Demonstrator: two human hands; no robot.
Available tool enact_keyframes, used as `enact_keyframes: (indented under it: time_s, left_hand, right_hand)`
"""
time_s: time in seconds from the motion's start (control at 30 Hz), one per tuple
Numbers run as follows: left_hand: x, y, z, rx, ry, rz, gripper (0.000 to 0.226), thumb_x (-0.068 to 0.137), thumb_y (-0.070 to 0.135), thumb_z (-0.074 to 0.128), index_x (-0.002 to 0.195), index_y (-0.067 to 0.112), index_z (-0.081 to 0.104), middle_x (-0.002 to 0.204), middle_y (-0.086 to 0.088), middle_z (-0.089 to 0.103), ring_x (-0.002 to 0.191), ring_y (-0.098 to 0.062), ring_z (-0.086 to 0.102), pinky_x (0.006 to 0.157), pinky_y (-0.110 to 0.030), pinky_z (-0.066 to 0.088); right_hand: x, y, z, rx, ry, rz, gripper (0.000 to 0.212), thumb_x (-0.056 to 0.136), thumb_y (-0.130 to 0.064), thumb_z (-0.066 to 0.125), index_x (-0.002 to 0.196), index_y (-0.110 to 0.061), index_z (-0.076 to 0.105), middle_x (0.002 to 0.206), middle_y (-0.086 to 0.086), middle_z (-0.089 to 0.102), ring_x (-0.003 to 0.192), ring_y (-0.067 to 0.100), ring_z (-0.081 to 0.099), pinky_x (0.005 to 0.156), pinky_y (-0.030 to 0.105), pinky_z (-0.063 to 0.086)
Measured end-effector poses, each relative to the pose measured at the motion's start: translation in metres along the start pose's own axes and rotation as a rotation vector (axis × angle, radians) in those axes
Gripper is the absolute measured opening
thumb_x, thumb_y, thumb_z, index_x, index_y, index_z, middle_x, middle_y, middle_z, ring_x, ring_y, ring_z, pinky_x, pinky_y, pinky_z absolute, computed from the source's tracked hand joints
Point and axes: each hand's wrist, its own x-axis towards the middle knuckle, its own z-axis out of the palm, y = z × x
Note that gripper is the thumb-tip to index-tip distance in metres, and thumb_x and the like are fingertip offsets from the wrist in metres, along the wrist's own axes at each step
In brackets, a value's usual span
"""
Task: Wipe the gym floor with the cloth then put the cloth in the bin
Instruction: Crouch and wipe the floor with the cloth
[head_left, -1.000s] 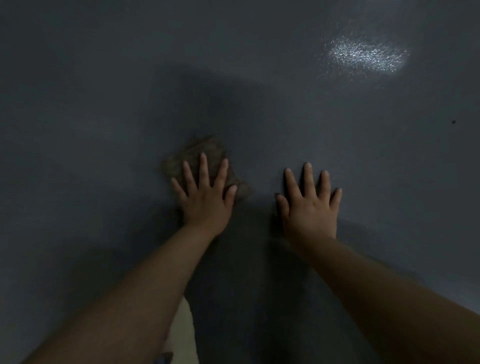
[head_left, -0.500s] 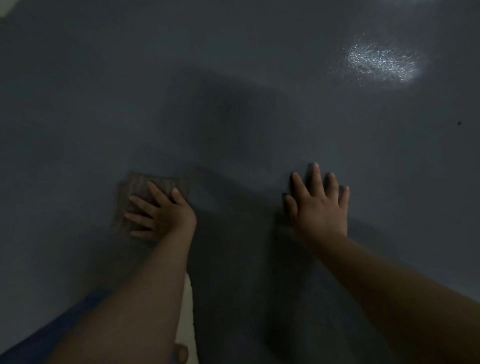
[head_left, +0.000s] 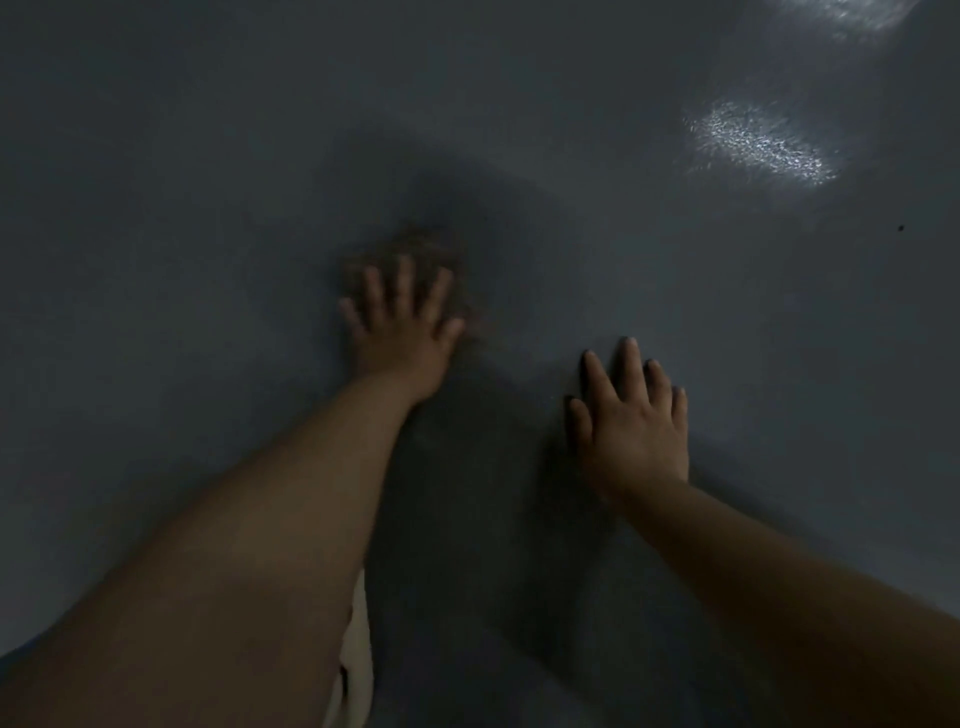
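Your left hand (head_left: 402, 332), fingers spread flat on the brown cloth (head_left: 415, 254), sweeps it back up beside your planted, spread right hand (head_left: 631, 415) — the gym floor (head_left: 208, 208) wipe continues; no bin visible.

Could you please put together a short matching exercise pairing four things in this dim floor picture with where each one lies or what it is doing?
Things:
1. left hand
2. right hand
3. crumpled brownish cloth
4. bright patch of reflected light

States:
A. upper right of the smooth dark grey floor
B. flat on bare floor, fingers spread
C. pinned under a spread palm
D. pressing down on the cloth

Pairs: 1-D, 2-B, 3-C, 4-A
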Motion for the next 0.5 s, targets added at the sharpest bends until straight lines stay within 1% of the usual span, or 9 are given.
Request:
enact_keyframes:
  time_s: [0.07, 0.13, 0.2, 0.27, 0.33, 0.37, 0.4, 0.43, 0.5]
  left_hand:
    - [-0.001, -0.026, 0.002, -0.165, 0.002, -0.37, 0.059, 0.099, 0.053, 0.02, 0.15, 0.038, -0.004, 0.157, -0.003, -0.019, 0.143, -0.037, -0.018, 0.112, -0.059, -0.007]
    - [-0.007, -0.036, 0.005, -0.268, -0.024, -0.604, 0.059, 0.098, 0.054, 0.019, 0.15, 0.038, -0.006, 0.157, -0.003, -0.022, 0.142, -0.037, -0.019, 0.113, -0.057, -0.008]
    - [-0.015, -0.025, 0.007, -0.359, -0.013, -0.717, 0.059, 0.099, 0.053, 0.02, 0.15, 0.038, -0.006, 0.157, -0.004, -0.022, 0.142, -0.037, -0.02, 0.113, -0.056, -0.009]
    - [-0.026, 0.0, 0.011, -0.411, -0.003, -0.765, 0.059, 0.099, 0.051, 0.021, 0.15, 0.036, -0.005, 0.157, -0.006, -0.022, 0.142, -0.04, -0.018, 0.113, -0.057, -0.009]
    - [-0.045, 0.034, 0.02, -0.406, -0.021, -0.736, 0.06, 0.1, 0.05, 0.022, 0.15, 0.034, -0.005, 0.156, -0.009, -0.021, 0.142, -0.041, -0.018, 0.111, -0.059, -0.008]
    - [-0.057, 0.054, 0.024, -0.369, -0.027, -0.68, 0.061, 0.099, 0.05, 0.023, 0.151, 0.033, -0.006, 0.156, -0.01, -0.021, 0.141, -0.041, -0.018, 0.111, -0.06, -0.008]
    - [-0.073, 0.075, 0.03, -0.31, -0.029, -0.574, 0.062, 0.099, 0.05, 0.025, 0.151, 0.033, -0.005, 0.156, -0.012, -0.021, 0.141, -0.042, -0.017, 0.11, -0.06, -0.008]
    - [-0.089, 0.097, 0.034, -0.248, -0.032, -0.422, 0.063, 0.099, 0.05, 0.026, 0.151, 0.033, -0.005, 0.156, -0.013, -0.021, 0.141, -0.043, -0.018, 0.11, -0.061, -0.009]
    - [-0.115, 0.127, 0.046, -0.154, -0.081, -0.039, 0.063, 0.098, 0.051, 0.028, 0.15, 0.036, -0.005, 0.156, -0.014, -0.02, 0.14, -0.045, -0.017, 0.108, -0.06, -0.015]
  right_hand:
    - [-0.002, 0.003, 0.001, 0.001, -0.006, -0.012, 0.056, 0.1, -0.049, 0.019, 0.151, -0.032, 0.003, 0.159, 0.005, -0.013, 0.146, 0.029, -0.006, 0.117, 0.046, -0.001]
    - [-0.005, 0.008, 0.001, 0.002, -0.014, -0.02, 0.056, 0.1, -0.049, 0.019, 0.152, -0.032, 0.004, 0.159, 0.005, -0.013, 0.146, 0.029, -0.006, 0.117, 0.046, -0.001]
    - [-0.009, 0.011, 0.002, 0.009, -0.025, -0.027, 0.056, 0.1, -0.048, 0.019, 0.151, -0.032, 0.004, 0.159, 0.005, -0.014, 0.146, 0.029, -0.006, 0.117, 0.046, -0.001]
    - [-0.013, 0.015, 0.004, 0.024, -0.024, -0.022, 0.055, 0.1, -0.048, 0.02, 0.151, -0.032, 0.005, 0.159, 0.005, -0.013, 0.146, 0.028, -0.006, 0.117, 0.046, 0.0]
    - [-0.016, 0.02, 0.005, 0.048, -0.015, -0.011, 0.055, 0.101, -0.047, 0.019, 0.151, -0.032, 0.005, 0.159, 0.005, -0.012, 0.146, 0.027, -0.005, 0.118, 0.045, 0.0]
    - [-0.017, 0.023, 0.005, 0.064, -0.001, 0.005, 0.054, 0.101, -0.045, 0.02, 0.152, -0.031, 0.006, 0.159, 0.004, -0.011, 0.146, 0.026, -0.003, 0.118, 0.044, 0.001]
    - [-0.019, 0.026, 0.006, 0.081, 0.024, 0.031, 0.053, 0.101, -0.043, 0.021, 0.152, -0.03, 0.009, 0.16, 0.005, -0.008, 0.146, 0.026, 0.0, 0.118, 0.043, 0.002]
    - [-0.02, 0.029, 0.006, 0.098, 0.055, 0.058, 0.053, 0.102, -0.042, 0.023, 0.152, -0.029, 0.011, 0.16, 0.005, -0.005, 0.146, 0.026, 0.003, 0.118, 0.043, 0.004]
    - [-0.022, 0.034, 0.006, 0.125, 0.092, 0.1, 0.053, 0.101, -0.039, 0.025, 0.151, -0.026, 0.014, 0.16, 0.006, -0.002, 0.145, 0.027, 0.008, 0.118, 0.043, 0.007]
